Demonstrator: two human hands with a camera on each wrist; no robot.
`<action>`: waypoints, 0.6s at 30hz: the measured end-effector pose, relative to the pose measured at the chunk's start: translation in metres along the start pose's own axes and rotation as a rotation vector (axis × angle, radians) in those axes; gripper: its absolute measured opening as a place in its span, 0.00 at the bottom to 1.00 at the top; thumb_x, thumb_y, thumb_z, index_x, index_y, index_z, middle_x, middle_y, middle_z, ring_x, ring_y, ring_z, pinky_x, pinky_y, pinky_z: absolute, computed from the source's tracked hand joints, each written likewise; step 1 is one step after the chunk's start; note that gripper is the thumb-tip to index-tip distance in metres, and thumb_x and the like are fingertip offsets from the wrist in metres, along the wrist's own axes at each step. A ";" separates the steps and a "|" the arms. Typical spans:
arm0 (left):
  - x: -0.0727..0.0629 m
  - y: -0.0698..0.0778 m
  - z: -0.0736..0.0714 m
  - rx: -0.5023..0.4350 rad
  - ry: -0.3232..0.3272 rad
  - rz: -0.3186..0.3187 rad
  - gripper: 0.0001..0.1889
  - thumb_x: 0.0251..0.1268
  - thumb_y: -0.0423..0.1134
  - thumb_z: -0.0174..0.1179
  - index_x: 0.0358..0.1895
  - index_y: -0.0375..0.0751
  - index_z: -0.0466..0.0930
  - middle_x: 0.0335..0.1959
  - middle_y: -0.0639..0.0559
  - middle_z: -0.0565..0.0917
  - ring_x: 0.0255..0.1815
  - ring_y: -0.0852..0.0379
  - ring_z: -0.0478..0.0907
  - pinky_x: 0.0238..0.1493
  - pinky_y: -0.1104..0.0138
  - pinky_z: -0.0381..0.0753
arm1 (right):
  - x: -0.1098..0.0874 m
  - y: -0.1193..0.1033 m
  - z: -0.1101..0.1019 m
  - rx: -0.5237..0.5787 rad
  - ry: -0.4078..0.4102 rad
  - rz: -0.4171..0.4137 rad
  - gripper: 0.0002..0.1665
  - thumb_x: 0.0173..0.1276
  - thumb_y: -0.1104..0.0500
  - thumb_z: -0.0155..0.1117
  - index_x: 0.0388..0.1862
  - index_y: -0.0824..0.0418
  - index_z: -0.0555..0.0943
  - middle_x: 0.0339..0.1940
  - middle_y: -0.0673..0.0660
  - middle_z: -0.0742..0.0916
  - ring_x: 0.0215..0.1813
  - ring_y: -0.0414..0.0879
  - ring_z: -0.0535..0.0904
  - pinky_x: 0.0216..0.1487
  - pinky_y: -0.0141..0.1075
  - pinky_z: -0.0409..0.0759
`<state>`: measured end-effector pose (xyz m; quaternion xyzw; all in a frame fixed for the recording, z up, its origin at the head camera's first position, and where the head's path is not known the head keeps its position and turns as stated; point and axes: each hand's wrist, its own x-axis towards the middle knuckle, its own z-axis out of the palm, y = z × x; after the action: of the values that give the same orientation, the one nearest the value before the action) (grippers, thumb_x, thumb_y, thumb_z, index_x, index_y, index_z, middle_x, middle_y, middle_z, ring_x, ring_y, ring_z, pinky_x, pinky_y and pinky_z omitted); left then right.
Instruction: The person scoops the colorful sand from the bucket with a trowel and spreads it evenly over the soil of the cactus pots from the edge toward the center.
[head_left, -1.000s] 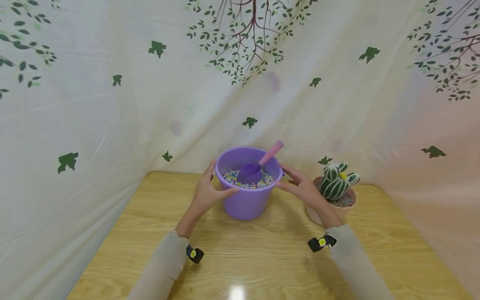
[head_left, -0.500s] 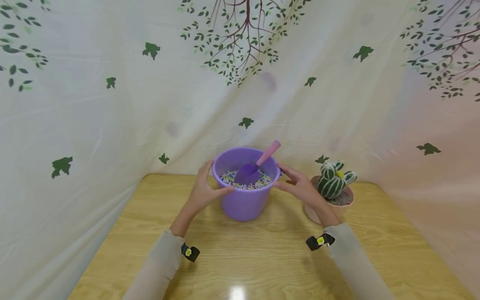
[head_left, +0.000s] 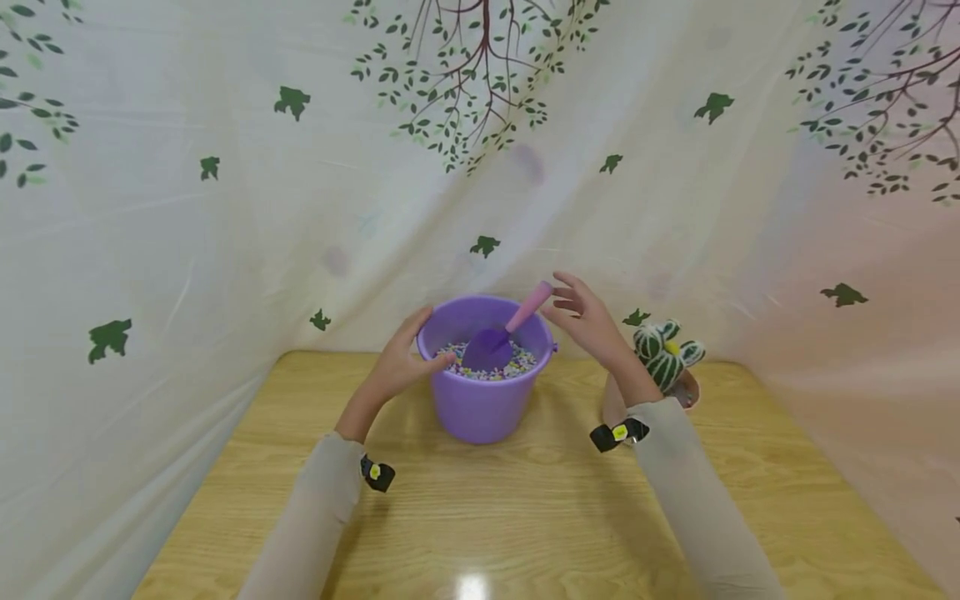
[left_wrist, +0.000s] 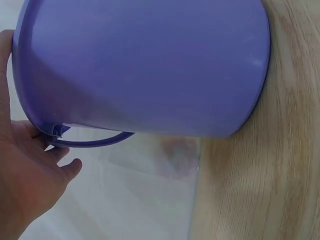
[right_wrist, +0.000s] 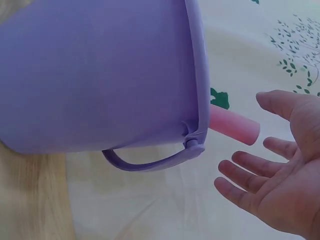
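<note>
A purple bucket (head_left: 482, 412) stands upright on the table, part filled with small multicoloured beads (head_left: 519, 364). In the beads a purple scoop (head_left: 486, 350) leans, its pink handle (head_left: 528, 307) rising past the rim at the back right. My left hand (head_left: 392, 367) grips the bucket's rim at the left, thumb at the front edge. Beside the scoop handle my right hand (head_left: 592, 329) is raised, fingers spread. A small gap separates it from the pink handle (right_wrist: 234, 125) in the right wrist view. The bucket's own handle (right_wrist: 150, 162) hangs down at the back.
To the right, partly behind the right forearm, stands a knitted cactus (head_left: 666, 358) in a pinkish pot (head_left: 613, 404). The wooden table (head_left: 480, 508) meets a pale hanging cloth (head_left: 420, 208) with leaf prints at its far edge.
My right hand has let go of the bucket's right rim and moved up to the scoop's handle. The left hand stays on the rim; the whole view has shifted slightly.
</note>
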<state>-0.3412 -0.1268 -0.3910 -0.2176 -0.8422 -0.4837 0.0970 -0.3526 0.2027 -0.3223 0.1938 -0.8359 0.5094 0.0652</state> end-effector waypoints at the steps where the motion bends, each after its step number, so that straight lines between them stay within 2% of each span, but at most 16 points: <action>1: 0.000 0.000 0.000 0.017 0.000 0.004 0.52 0.59 0.50 0.72 0.81 0.36 0.53 0.83 0.38 0.53 0.84 0.39 0.49 0.82 0.42 0.52 | 0.004 -0.001 0.000 -0.016 -0.004 -0.001 0.41 0.77 0.55 0.61 0.83 0.54 0.56 0.76 0.69 0.72 0.74 0.67 0.69 0.73 0.62 0.71; 4: 0.000 -0.001 0.000 0.060 0.005 0.020 0.50 0.60 0.51 0.70 0.80 0.35 0.54 0.83 0.37 0.54 0.83 0.37 0.50 0.82 0.41 0.53 | 0.014 -0.004 0.003 -0.070 -0.016 -0.024 0.40 0.77 0.54 0.61 0.83 0.57 0.57 0.73 0.69 0.75 0.72 0.67 0.72 0.72 0.61 0.73; 9: -0.002 0.000 -0.001 0.111 -0.003 0.022 0.49 0.62 0.54 0.68 0.81 0.37 0.54 0.83 0.38 0.55 0.83 0.37 0.51 0.81 0.39 0.54 | 0.023 -0.008 0.008 -0.172 -0.020 -0.078 0.35 0.77 0.57 0.62 0.78 0.65 0.64 0.64 0.68 0.80 0.66 0.66 0.78 0.67 0.58 0.79; 15: -0.005 0.004 -0.004 0.200 -0.042 0.017 0.49 0.65 0.60 0.63 0.82 0.41 0.52 0.84 0.42 0.54 0.84 0.38 0.50 0.80 0.37 0.53 | 0.016 -0.020 0.012 -0.255 0.016 -0.150 0.26 0.74 0.62 0.64 0.68 0.67 0.74 0.54 0.66 0.85 0.58 0.61 0.82 0.63 0.57 0.81; 18: -0.005 0.003 -0.005 0.199 -0.041 0.017 0.49 0.64 0.60 0.64 0.82 0.41 0.52 0.83 0.42 0.54 0.83 0.38 0.50 0.80 0.37 0.53 | 0.011 -0.026 0.013 -0.268 0.025 -0.207 0.20 0.72 0.65 0.66 0.61 0.66 0.78 0.48 0.64 0.87 0.55 0.58 0.82 0.61 0.55 0.81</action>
<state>-0.3359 -0.1307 -0.3877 -0.2241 -0.8859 -0.3922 0.1051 -0.3513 0.1784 -0.3037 0.2622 -0.8710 0.3862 0.1528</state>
